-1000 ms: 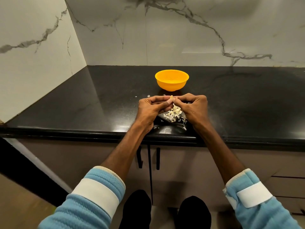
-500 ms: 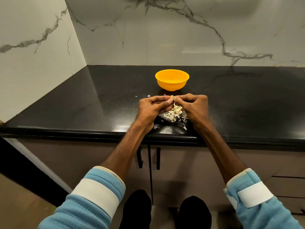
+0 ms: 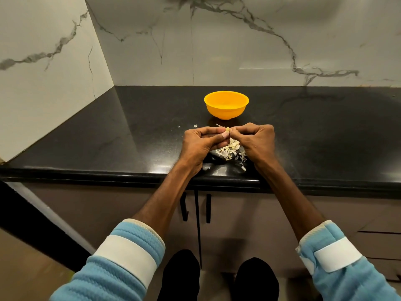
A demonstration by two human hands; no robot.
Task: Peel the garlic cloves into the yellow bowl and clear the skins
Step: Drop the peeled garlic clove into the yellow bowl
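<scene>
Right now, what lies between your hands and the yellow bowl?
Only a strip of black counter with a few stray skin flakes, seen in the head view. The left hand and right hand pinch a garlic clove on the near side of the yellow bowl.

— What carries everything here?

— A glossy black countertop (image 3: pixel 108 137), speckled, with a rounded front edge.

— And directly on it?

— Toward the back, centre: a yellow bowl (image 3: pixel 226 107), upright. Nearer the front edge: a heap of pale garlic skins (image 3: pixel 227 152). Between heap and bowl: a few stray flakes (image 3: pixel 196 126), lying apart from both. Just beside the front edge: one more loose skin (image 3: pixel 243 168).
</scene>
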